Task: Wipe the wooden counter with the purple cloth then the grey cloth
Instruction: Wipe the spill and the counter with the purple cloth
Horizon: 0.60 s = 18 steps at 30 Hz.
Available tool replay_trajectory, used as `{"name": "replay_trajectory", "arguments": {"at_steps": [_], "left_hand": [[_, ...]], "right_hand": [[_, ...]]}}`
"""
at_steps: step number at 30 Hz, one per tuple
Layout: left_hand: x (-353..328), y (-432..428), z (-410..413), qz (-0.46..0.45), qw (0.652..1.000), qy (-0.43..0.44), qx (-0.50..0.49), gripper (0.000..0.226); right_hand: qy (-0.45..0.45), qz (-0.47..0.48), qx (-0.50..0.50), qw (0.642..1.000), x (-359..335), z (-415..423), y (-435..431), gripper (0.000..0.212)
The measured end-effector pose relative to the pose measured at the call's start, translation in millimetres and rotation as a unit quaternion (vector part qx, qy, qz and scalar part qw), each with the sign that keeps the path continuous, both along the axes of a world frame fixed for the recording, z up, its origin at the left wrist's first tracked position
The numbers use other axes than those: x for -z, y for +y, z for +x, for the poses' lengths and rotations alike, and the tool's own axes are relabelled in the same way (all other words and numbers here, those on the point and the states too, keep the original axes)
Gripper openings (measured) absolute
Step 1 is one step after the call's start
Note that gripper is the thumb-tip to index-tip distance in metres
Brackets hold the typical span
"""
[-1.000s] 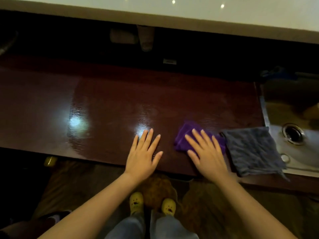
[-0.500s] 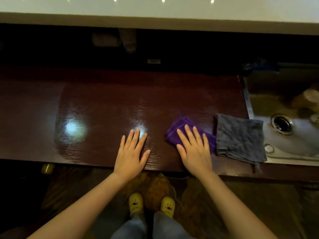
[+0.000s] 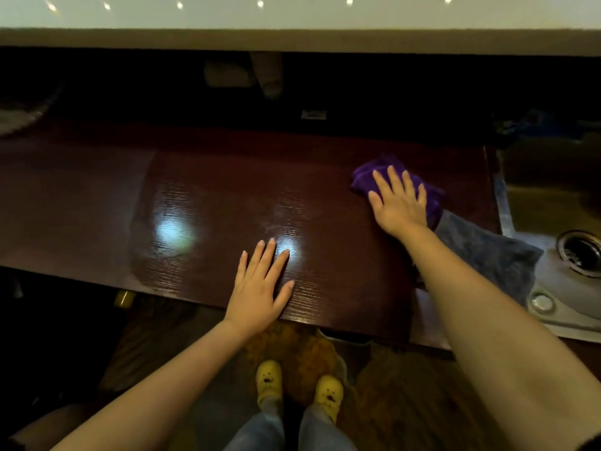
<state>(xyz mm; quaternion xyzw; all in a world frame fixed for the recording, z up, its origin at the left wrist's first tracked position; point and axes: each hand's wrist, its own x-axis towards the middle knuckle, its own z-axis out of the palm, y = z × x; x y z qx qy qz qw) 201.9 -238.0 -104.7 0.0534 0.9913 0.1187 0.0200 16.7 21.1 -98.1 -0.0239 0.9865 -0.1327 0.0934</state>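
The dark wooden counter (image 3: 211, 196) runs across the view, glossy with light reflections. My right hand (image 3: 398, 203) lies flat, fingers spread, pressing the bunched purple cloth (image 3: 366, 177) onto the counter's far right part. The grey cloth (image 3: 487, 252) lies on the counter's right end beside the sink, partly hidden under my right forearm. My left hand (image 3: 260, 288) rests flat on the counter near its front edge, fingers apart, holding nothing.
A steel sink (image 3: 553, 203) with a round drain (image 3: 580, 252) adjoins the counter on the right. A pale shelf edge (image 3: 292, 40) overhangs the dark back. Below are my feet in yellow slippers (image 3: 270, 379) on a mat, and a small yellow object (image 3: 124, 298) on the floor.
My right hand has pushed the purple cloth away from the front edge toward the back right of the counter. My left hand stays flat near the front edge.
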Motion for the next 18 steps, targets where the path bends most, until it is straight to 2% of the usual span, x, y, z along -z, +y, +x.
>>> {"name": "replay_trajectory", "arguments": {"at_steps": [3, 7, 12, 18], "left_hand": [[-1, -1, 0, 0.0, 1.0, -0.004, 0.001, 0.059], [-8, 1, 0, 0.037, 0.999, -0.011, -0.007, 0.059], [-31, 27, -22, 0.087, 0.993, 0.011, -0.082, 0.049], [-42, 78, -76, 0.131, 0.989, -0.01, 0.062, 0.048]], "right_hand": [[0.024, -0.001, -0.027, 0.999, 3, 17, -11, 0.054], [0.047, -0.004, -0.112, 0.993, -1, 69, -32, 0.055], [0.046, 0.005, -0.204, 0.978, -3, 130, -42, 0.057], [0.041, -0.023, -0.209, 0.977, -4, 125, -31, 0.063]]}}
